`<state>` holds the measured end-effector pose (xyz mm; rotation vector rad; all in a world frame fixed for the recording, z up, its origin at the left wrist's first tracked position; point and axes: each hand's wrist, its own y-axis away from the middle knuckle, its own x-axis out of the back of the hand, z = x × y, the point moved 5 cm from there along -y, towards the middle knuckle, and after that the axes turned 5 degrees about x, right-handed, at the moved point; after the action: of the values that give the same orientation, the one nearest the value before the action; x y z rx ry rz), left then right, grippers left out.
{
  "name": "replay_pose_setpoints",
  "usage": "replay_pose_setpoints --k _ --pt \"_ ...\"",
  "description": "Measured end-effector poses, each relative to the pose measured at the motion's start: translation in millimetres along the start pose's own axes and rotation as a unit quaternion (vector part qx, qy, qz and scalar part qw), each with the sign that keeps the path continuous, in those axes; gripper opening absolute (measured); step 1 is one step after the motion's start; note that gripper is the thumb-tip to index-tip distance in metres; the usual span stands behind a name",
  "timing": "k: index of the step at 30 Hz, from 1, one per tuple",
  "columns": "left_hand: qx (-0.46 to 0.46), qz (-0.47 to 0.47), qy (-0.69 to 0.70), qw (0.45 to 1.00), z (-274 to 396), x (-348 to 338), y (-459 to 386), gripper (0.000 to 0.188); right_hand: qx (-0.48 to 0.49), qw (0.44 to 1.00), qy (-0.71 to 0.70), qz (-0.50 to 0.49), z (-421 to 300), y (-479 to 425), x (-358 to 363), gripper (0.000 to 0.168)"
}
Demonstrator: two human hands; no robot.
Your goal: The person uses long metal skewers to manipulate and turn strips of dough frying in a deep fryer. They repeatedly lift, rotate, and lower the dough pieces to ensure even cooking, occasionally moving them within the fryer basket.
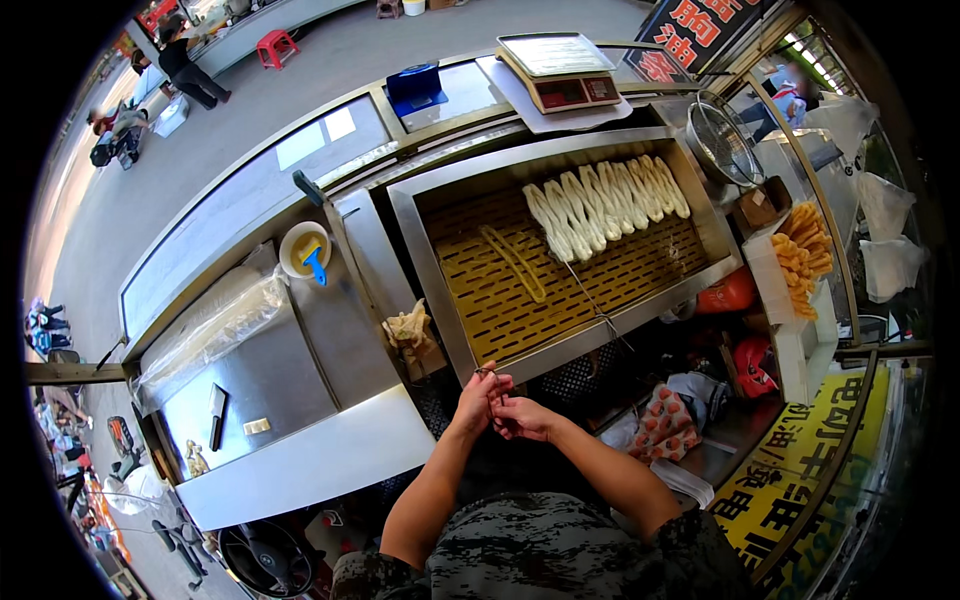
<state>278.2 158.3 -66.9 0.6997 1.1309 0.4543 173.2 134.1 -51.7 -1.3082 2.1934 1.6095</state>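
Note:
My left hand (478, 399) and my right hand (523, 417) meet in front of the near rim of a stainless-steel fryer (551, 367). Both have curled fingers, and the fingertips touch or nearly touch. Something small and dark shows at the left fingertips; whether either hand grips it, I cannot tell. In the fryer, oil covers a slotted metal plate (487, 322). A row of pale dough sticks (592, 202) lies at its back right. One thin looped dough strip (517, 266) is apart from them on the left. A thin metal rod (589, 296) leans across the near rim.
Left of the fryer, a steel worktop (270, 390) bears a knife (217, 416), a dough piece (256, 427) and a bowl (305, 250) with a blue-handled brush. A scale (559, 71) stands behind the fryer. Fried dough sticks (802, 255) and a wire strainer (724, 142) are at right.

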Motion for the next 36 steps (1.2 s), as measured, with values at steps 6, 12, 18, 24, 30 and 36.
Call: replay_pose_setpoints --k 6,12,18,24,30,36 --pt "-0.001 0.100 -0.131 0.986 23.0 -32.5 25.3 0.023 0.198 0.856 0.440 0.188 -76.0 58.0 51.6 0.028" --pt "-0.065 0.189 -0.234 0.952 18.5 -47.9 17.3 0.020 0.267 0.558 0.669 0.412 -147.6 143.6 159.0 0.065" --pt "-0.082 0.220 -0.273 0.933 -28.7 -103.8 -5.3 0.020 0.119 0.659 0.664 0.332 -131.4 131.8 202.5 0.078" --pt "-0.073 0.177 -0.337 0.922 -51.0 -146.3 -22.2 0.020 0.127 0.743 0.583 0.302 -131.9 112.8 214.8 0.035" --pt "-0.005 0.089 -0.407 0.909 -45.5 -211.0 -58.7 0.025 0.161 0.823 0.454 0.302 -125.3 121.7 219.3 0.045" --pt "-0.003 0.001 -0.489 0.872 -46.9 -291.5 -135.6 0.028 0.246 0.818 0.417 0.311 -123.8 132.0 230.5 0.045"
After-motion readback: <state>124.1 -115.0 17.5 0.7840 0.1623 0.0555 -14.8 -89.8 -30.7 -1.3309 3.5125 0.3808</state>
